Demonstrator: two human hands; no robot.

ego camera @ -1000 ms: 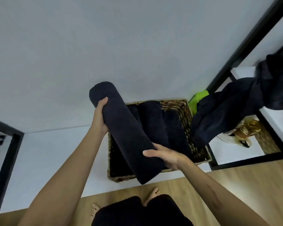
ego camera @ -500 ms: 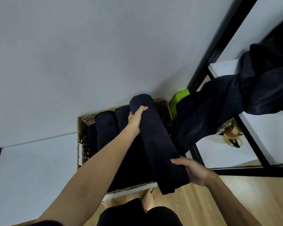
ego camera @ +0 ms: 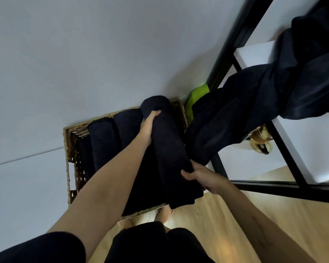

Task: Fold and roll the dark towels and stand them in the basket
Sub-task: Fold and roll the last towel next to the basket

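Rolled towel (ego camera: 169, 149) lowered rightward, long axis basket-deep (ego camera: 67, 149)

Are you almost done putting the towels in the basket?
Getting there. Two rolled towels already sit side by side in the wicker basket. A third rolled towel is in hand now: the left hand grips its far end and the right hand its near end, easing it into the basket's right side. Left to do: the loose dark towels draped over the black shelf.

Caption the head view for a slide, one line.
Both hands, left hand and right hand, grip a rolled dark towel over the wicker basket, beside two rolled towels.
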